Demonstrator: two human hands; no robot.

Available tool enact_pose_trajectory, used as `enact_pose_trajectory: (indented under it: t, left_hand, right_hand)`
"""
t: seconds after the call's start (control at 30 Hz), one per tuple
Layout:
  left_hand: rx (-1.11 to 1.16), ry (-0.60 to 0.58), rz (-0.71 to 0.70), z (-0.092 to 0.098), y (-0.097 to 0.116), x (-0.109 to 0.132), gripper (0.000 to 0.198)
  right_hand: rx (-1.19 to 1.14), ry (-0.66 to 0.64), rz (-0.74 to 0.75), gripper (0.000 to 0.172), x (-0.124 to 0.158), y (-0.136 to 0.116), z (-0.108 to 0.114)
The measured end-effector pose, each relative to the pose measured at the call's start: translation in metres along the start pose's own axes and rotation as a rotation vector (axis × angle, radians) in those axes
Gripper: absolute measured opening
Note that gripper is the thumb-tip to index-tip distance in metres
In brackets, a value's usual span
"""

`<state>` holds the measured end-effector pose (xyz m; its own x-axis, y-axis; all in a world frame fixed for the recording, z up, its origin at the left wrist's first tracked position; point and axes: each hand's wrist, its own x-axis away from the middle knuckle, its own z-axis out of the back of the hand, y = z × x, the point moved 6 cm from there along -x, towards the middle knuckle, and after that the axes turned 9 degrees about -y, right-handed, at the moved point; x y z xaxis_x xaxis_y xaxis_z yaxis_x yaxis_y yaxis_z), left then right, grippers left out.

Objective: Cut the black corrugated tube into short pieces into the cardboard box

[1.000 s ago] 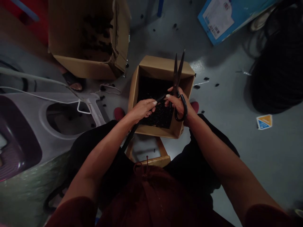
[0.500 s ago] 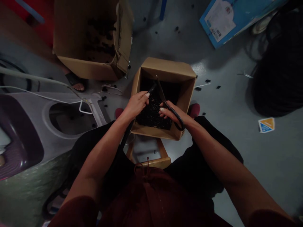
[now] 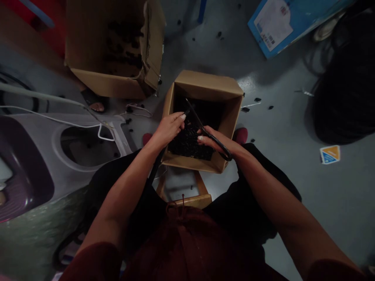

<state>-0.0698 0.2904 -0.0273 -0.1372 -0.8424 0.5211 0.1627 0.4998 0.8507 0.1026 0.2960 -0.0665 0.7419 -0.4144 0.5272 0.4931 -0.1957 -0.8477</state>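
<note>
Over a cardboard box (image 3: 202, 82), my left hand (image 3: 171, 128) is closed on a black ribbed strip (image 3: 186, 112), whose short end sticks out past my fingertips. A dark length of it trails back below my left wrist. In my right hand (image 3: 212, 139) is a pair of scissors (image 3: 195, 114), its blades pointing up and left, right beside the strip's end. The blades look close together, and the black handle loop lies over my wrist. Beneath both hands, small black pieces (image 3: 190, 142) cover the bottom of the box. My fingers partly hide the strip.
A larger cardboard box (image 3: 102, 84) with black pieces stands at the upper left, near another person's foot (image 3: 96, 106). A grey plastic stool (image 3: 88, 148) is at the left. Right, a big black bundle (image 3: 345, 86) and a blue box (image 3: 275, 27) sit on the floor.
The scissors have swung left and their blades have come together at the strip's end. Less of the strip now sticks out past my left fingers. My left hand has barely moved.
</note>
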Motion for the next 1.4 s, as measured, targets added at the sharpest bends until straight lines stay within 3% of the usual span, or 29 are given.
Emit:
enact_pose_trajectory:
  t: [0.37,0.57,0.97,1.4]
  left_hand:
    - [0.094,-0.113,0.113,-0.005,-0.001,0.004,0.020]
    - [0.113,-0.158,0.126,-0.003,0.002,0.007,0.019]
    - [0.098,-0.147,0.145,-0.001,0.003,0.008,0.024]
    - [0.085,-0.135,0.212,-0.003,-0.005,0.006,0.027]
  right_hand:
    - [0.077,-0.005,0.018,0.046,0.002,-0.005,-0.001]
    - [0.215,0.067,-0.029,0.045,0.006,-0.012,0.000]
    - [0.357,0.110,-0.020,0.027,0.010,-0.027,0.001]
    - [0.386,0.133,-0.033,0.025,0.007,-0.019,-0.004]
